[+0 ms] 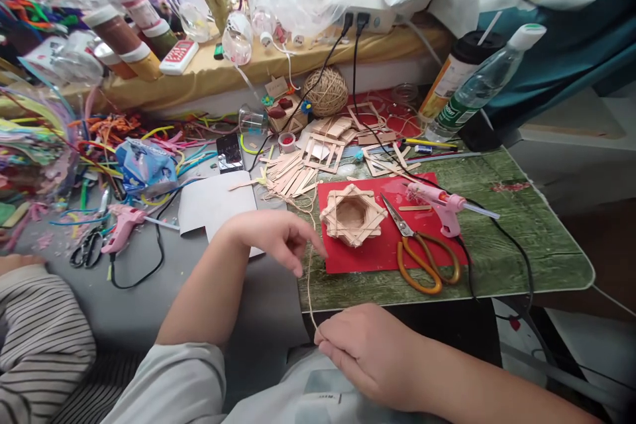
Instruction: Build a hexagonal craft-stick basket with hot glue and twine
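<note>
- Head view: I have the right hand (370,352) pinching the twine (309,283) in front of the bench (541,238); its long axis runs away from me.
- The left hand (272,233), fingers parted and empty, reaches across it; contact I can't tell.

Surface (536,242): green wood-grain (rounded corner at right); yellow-draped ledge (193,85) behind; teal fabric (571,53) at right.
</note>
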Available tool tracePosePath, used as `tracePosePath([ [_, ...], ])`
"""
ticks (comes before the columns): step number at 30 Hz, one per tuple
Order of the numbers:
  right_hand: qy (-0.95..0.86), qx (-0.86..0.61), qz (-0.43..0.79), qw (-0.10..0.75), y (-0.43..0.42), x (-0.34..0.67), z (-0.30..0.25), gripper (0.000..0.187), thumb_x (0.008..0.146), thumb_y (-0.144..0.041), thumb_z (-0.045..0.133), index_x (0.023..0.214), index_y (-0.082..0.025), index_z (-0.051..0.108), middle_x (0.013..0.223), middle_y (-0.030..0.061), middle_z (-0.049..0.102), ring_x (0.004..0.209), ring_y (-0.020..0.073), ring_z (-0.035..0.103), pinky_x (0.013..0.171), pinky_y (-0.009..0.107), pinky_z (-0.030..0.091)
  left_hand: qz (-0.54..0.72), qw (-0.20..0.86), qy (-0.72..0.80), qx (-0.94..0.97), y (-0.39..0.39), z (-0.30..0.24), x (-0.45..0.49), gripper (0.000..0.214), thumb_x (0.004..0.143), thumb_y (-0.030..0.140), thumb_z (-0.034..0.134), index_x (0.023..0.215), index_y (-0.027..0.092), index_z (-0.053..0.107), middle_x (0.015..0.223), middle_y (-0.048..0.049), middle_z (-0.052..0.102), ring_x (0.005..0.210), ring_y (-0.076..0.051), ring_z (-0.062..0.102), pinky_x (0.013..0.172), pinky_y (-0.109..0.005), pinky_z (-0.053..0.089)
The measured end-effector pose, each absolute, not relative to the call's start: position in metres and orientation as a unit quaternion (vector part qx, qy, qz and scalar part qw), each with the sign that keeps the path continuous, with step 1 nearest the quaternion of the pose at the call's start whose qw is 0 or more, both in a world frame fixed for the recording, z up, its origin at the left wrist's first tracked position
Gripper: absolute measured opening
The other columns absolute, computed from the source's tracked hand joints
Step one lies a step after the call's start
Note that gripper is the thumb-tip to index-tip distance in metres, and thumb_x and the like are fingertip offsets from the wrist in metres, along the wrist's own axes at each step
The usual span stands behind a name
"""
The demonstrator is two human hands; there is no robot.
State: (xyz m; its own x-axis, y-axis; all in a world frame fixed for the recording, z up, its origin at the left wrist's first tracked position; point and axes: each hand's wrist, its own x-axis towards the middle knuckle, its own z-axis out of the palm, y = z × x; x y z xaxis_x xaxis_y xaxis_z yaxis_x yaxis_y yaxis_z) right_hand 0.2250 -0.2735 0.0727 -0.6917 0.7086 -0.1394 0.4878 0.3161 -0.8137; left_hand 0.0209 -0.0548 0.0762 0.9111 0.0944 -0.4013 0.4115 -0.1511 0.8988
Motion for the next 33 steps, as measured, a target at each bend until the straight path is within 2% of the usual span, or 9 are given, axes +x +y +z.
tracePosePath([
  [3, -0.795, -0.377, 0.457, 0.128, -0.274, 0.228, 0.074, 0.031, 0.11, -0.029, 0.039, 0.093, -0.021, 0.064, 0.086, 0.0017, 0.072, 0.076, 0.0156, 0.064, 0.071, 0.028, 0.04, -0.206, 0.596, 0.145, 0.763, -0.058, 0.074, 0.023, 0.052, 0.078, 0.037, 0.089, 0.127, 0.029, 0.078, 0.076, 0.0013, 0.079, 0.061, -0.014, 0.067, 0.054, -0.021, 0.044],
  [7, -0.783, -0.385, 0.469, 0.135, -0.277, 0.231, 0.076, 0.033, 0.11, -0.029, 0.038, 0.097, -0.021, 0.067, 0.087, 0.0027, 0.073, 0.077, 0.0167, 0.065, 0.073, 0.029, 0.042, -0.203, 0.547, 0.17, 0.794, -0.052, 0.059, 0.028, 0.028, 0.085, 0.035, 0.083, 0.112, 0.027, 0.084, 0.088, -0.0013, 0.083, 0.075, -0.014, 0.074, 0.064, -0.019, 0.051],
  [9, -0.776, -0.386, 0.478, 0.142, -0.278, 0.232, 0.076, 0.034, 0.11, -0.03, 0.037, 0.098, -0.021, 0.067, 0.088, 0.0031, 0.074, 0.077, 0.0169, 0.065, 0.074, 0.029, 0.043, -0.193, 0.581, 0.175, 0.771, -0.047, 0.054, 0.027, 0.023, 0.087, 0.038, 0.083, 0.106, 0.026, 0.086, 0.091, -0.0033, 0.083, 0.074, -0.014, 0.074, 0.066, -0.019, 0.055],
  [14, -0.749, -0.39, 0.512, 0.159, -0.283, 0.236, 0.073, 0.035, 0.111, -0.031, 0.037, 0.098, -0.021, 0.068, 0.09, 0.0041, 0.075, 0.078, 0.0164, 0.067, 0.075, 0.027, 0.045, -0.162, 0.684, 0.138, 0.698, -0.041, 0.052, 0.018, 0.035, 0.086, 0.044, 0.085, 0.114, 0.024, 0.086, 0.1, -0.0099, 0.084, 0.073, -0.016, 0.074, 0.063, -0.021, 0.061],
  [17, -0.727, -0.398, 0.534, 0.166, -0.285, 0.239, 0.07, 0.035, 0.111, -0.033, 0.039, 0.098, -0.021, 0.069, 0.088, 0.0034, 0.075, 0.077, 0.0156, 0.065, 0.074, 0.026, 0.045, -0.158, 0.73, 0.113, 0.655, -0.039, 0.051, 0.016, 0.036, 0.088, 0.044, 0.083, 0.117, 0.023, 0.085, 0.101, -0.0121, 0.084, 0.078, -0.019, 0.078, 0.061, -0.021, 0.063],
  [20, -0.694, -0.411, 0.567, 0.166, -0.285, 0.24, 0.065, 0.034, 0.11, -0.034, 0.042, 0.099, -0.021, 0.071, 0.09, 0.0027, 0.076, 0.078, 0.015, 0.066, 0.075, 0.025, 0.046, -0.144, 0.761, 0.086, 0.627, -0.036, 0.05, 0.013, 0.036, 0.089, 0.043, 0.082, 0.119, 0.023, 0.084, 0.102, -0.0134, 0.084, 0.074, -0.02, 0.079, 0.059, -0.021, 0.064],
  [24, -0.649, -0.435, 0.604, 0.157, -0.283, 0.242, 0.057, 0.032, 0.11, -0.035, 0.045, 0.106, -0.022, 0.075, 0.097, 0.0023, 0.078, 0.087, 0.016, 0.07, 0.079, 0.024, 0.048, -0.1, 0.772, 0.096, 0.62, -0.033, 0.051, 0.011, 0.029, 0.087, 0.043, 0.084, 0.108, 0.023, 0.088, 0.088, -0.0143, 0.084, 0.06, -0.018, 0.076, 0.053, -0.022, 0.062],
  [30, -0.624, -0.445, 0.616, 0.182, -0.279, 0.244, 0.056, 0.032, 0.109, -0.034, 0.049, 0.105, -0.02, 0.077, 0.097, 0.0036, 0.078, 0.088, 0.0176, 0.071, 0.08, 0.025, 0.049, -0.057, 0.751, 0.108, 0.649, -0.033, 0.051, 0.014, 0.024, 0.088, 0.043, 0.082, 0.098, 0.022, 0.087, 0.086, -0.0147, 0.081, 0.063, -0.019, 0.074, 0.058, -0.026, 0.062],
  [33, -0.605, -0.458, 0.625, 0.181, -0.278, 0.245, 0.052, 0.035, 0.11, -0.037, 0.047, 0.106, -0.02, 0.077, 0.096, 0.0035, 0.078, 0.089, 0.0182, 0.071, 0.082, 0.026, 0.049, 0.036, 0.752, 0.09, 0.652, -0.027, 0.045, 0.01, 0.036, 0.083, 0.054, 0.083, 0.072, 0.02, 0.081, 0.077, -0.0154, 0.076, 0.06, -0.021, 0.071, 0.056, -0.031, 0.061],
])
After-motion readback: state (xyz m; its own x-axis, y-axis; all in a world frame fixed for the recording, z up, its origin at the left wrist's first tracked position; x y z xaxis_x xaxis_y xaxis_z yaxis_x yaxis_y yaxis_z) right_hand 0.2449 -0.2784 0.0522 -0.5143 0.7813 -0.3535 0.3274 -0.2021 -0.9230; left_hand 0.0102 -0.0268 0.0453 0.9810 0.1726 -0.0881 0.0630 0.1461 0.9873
